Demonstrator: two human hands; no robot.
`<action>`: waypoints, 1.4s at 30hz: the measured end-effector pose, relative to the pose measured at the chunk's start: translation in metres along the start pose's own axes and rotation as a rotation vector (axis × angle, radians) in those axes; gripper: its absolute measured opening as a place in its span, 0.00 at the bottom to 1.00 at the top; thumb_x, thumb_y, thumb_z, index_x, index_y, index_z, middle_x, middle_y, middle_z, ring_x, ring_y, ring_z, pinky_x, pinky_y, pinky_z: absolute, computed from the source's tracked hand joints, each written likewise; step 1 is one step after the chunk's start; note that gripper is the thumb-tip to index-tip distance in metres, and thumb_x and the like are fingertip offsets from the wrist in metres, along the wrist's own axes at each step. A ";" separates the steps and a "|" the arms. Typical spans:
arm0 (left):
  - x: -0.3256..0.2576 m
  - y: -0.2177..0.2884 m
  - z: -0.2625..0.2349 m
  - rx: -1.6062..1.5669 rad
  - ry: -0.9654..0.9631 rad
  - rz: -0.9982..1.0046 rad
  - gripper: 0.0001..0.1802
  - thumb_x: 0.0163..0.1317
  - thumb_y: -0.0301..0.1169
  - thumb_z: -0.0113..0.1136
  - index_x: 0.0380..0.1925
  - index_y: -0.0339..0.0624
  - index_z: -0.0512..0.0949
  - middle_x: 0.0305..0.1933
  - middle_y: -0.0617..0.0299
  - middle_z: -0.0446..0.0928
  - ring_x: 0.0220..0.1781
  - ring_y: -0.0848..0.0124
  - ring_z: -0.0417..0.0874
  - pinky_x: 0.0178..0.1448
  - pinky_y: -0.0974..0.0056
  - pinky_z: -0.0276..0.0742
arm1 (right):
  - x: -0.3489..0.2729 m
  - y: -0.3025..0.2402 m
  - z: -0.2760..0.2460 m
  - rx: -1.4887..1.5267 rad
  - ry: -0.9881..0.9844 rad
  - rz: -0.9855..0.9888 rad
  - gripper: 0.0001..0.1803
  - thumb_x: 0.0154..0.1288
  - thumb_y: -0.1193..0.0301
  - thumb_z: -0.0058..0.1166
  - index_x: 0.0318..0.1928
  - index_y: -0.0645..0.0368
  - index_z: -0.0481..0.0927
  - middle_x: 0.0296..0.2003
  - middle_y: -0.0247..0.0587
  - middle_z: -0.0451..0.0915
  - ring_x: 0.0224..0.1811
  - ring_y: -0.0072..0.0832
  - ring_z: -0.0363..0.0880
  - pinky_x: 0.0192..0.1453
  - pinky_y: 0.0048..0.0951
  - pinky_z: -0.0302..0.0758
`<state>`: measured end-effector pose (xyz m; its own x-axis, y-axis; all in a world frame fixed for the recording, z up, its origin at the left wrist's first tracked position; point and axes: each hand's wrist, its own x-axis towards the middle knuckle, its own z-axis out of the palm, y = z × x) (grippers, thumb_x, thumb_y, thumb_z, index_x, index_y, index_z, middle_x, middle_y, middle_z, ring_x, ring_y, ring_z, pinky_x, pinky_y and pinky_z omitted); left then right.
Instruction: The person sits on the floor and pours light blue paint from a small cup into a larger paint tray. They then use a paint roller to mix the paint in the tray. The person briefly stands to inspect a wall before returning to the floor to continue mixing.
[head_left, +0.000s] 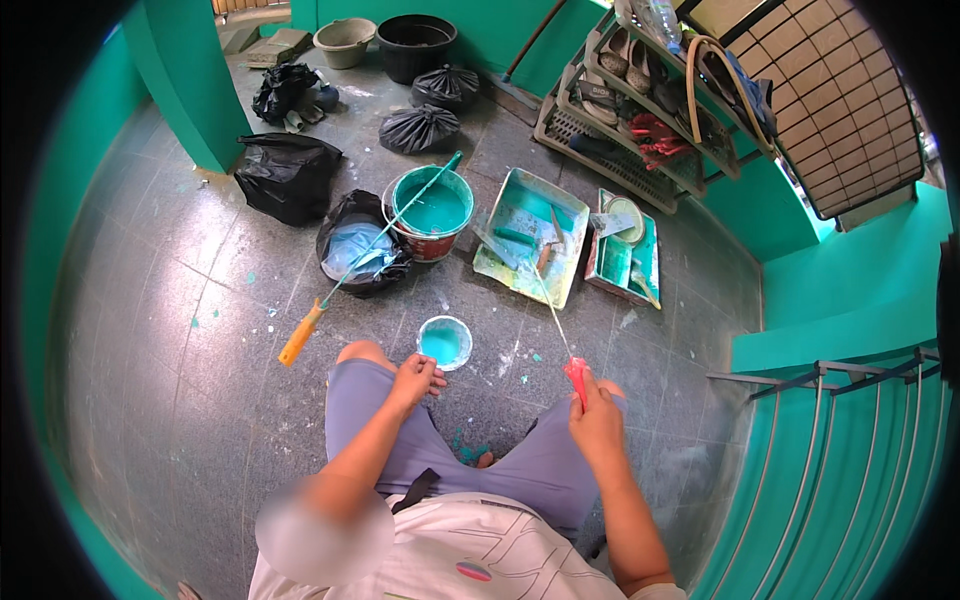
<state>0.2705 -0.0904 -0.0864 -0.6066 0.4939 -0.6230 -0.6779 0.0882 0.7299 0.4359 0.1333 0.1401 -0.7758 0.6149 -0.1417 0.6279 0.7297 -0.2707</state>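
Note:
My right hand [596, 415] is closed round the red handle [576, 376] of a paint roller above my right knee. Its thin metal rod [553, 312] runs up to a paint-smeared white tray [568, 285]. Inside that tray lie a green roller sleeve [513, 236] and wooden-handled tools; whether the rod joins the sleeve is unclear. Over my left knee, my left hand [413, 382] is open with loosely bent fingers, apparently holding nothing. Just beyond its fingertips stands a small white tub of turquoise paint [442, 343]. A long roller with a yellow handle [302, 332] leans across a larger paint bucket [432, 205].
A second tray [648, 255] holds a round lid and a brush. Black bags [288, 178] stand at the left, with one lined in blue [360, 250] beside the bucket. A shoe rack [610, 130] is at back right, metal rails [820, 400] at right.

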 end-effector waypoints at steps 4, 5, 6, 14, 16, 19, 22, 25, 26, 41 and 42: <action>0.006 -0.008 -0.003 -0.055 0.001 0.047 0.14 0.73 0.37 0.51 0.48 0.36 0.68 0.41 0.53 0.77 0.38 0.67 0.83 0.35 0.64 0.82 | 0.008 0.022 0.013 0.000 -0.026 0.065 0.20 0.70 0.65 0.48 0.54 0.68 0.72 0.42 0.61 0.79 0.39 0.53 0.82 0.45 0.45 0.78; 0.007 -0.010 -0.003 -0.047 0.028 0.053 0.14 0.73 0.36 0.51 0.47 0.36 0.68 0.41 0.53 0.77 0.38 0.67 0.83 0.35 0.64 0.82 | 0.008 0.031 0.012 0.007 -0.090 0.089 0.18 0.70 0.65 0.49 0.51 0.68 0.72 0.38 0.58 0.81 0.36 0.50 0.84 0.42 0.44 0.80; 0.007 -0.010 -0.004 -0.038 0.060 0.057 0.14 0.72 0.36 0.51 0.47 0.36 0.69 0.41 0.54 0.77 0.38 0.67 0.83 0.34 0.64 0.82 | 0.010 0.033 0.009 0.165 -0.199 0.195 0.16 0.70 0.66 0.50 0.50 0.66 0.71 0.34 0.54 0.80 0.33 0.46 0.84 0.36 0.41 0.79; 0.020 -0.014 -0.004 0.035 0.332 0.187 0.11 0.68 0.30 0.54 0.45 0.36 0.69 0.38 0.58 0.75 0.34 0.72 0.81 0.28 0.69 0.79 | 0.003 0.050 0.004 0.157 -0.008 -0.073 0.26 0.67 0.68 0.52 0.62 0.64 0.66 0.33 0.57 0.80 0.35 0.53 0.82 0.43 0.45 0.77; 0.025 -0.018 -0.003 0.127 0.374 0.187 0.14 0.66 0.30 0.56 0.46 0.34 0.70 0.39 0.57 0.75 0.35 0.72 0.81 0.27 0.69 0.79 | -0.005 0.034 -0.001 0.054 0.051 -0.155 0.30 0.67 0.68 0.51 0.68 0.62 0.63 0.35 0.59 0.81 0.35 0.54 0.81 0.43 0.47 0.77; 0.054 -0.053 -0.026 0.483 0.513 0.168 0.21 0.62 0.36 0.58 0.48 0.32 0.68 0.41 0.47 0.76 0.43 0.55 0.80 0.50 0.54 0.78 | -0.007 0.011 0.004 -0.057 -0.030 -0.121 0.34 0.67 0.69 0.51 0.71 0.60 0.59 0.36 0.60 0.81 0.37 0.55 0.81 0.43 0.48 0.76; 0.046 -0.028 0.005 0.683 0.614 0.159 0.26 0.59 0.38 0.58 0.50 0.29 0.68 0.47 0.37 0.75 0.53 0.45 0.75 0.62 0.51 0.70 | -0.009 0.013 0.010 -0.049 -0.092 -0.013 0.34 0.65 0.70 0.52 0.71 0.60 0.59 0.37 0.60 0.81 0.38 0.55 0.81 0.43 0.49 0.76; 0.050 -0.020 0.005 0.702 0.624 0.076 0.26 0.60 0.37 0.57 0.51 0.28 0.67 0.53 0.33 0.72 0.58 0.43 0.73 0.63 0.52 0.70 | -0.010 0.012 0.011 -0.033 -0.081 -0.005 0.35 0.64 0.71 0.53 0.71 0.60 0.59 0.38 0.61 0.82 0.39 0.56 0.81 0.43 0.48 0.76; 0.052 -0.020 0.004 0.697 0.602 0.056 0.26 0.60 0.37 0.57 0.52 0.28 0.67 0.54 0.32 0.72 0.59 0.42 0.73 0.63 0.51 0.70 | -0.011 0.010 0.012 -0.060 -0.113 -0.009 0.35 0.65 0.71 0.53 0.71 0.60 0.59 0.38 0.61 0.82 0.40 0.56 0.81 0.43 0.48 0.76; 0.085 -0.054 -0.014 0.524 0.445 -0.057 0.26 0.61 0.36 0.55 0.55 0.28 0.67 0.54 0.33 0.76 0.59 0.44 0.77 0.63 0.51 0.72 | -0.018 0.007 0.034 -0.008 0.033 -0.039 0.34 0.67 0.70 0.52 0.72 0.58 0.59 0.34 0.60 0.81 0.33 0.55 0.81 0.38 0.49 0.76; 0.087 -0.056 -0.014 0.524 0.436 -0.054 0.26 0.62 0.36 0.55 0.55 0.28 0.67 0.55 0.33 0.76 0.59 0.44 0.77 0.63 0.52 0.72 | -0.019 0.010 0.039 -0.050 0.029 -0.053 0.34 0.67 0.70 0.52 0.72 0.58 0.59 0.34 0.60 0.81 0.32 0.55 0.81 0.37 0.49 0.77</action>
<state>0.2495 -0.0645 -0.1857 -0.7637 0.0927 -0.6388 -0.4882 0.5644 0.6656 0.4550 0.1172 0.1029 -0.8061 0.5831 -0.1007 0.5891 0.7748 -0.2294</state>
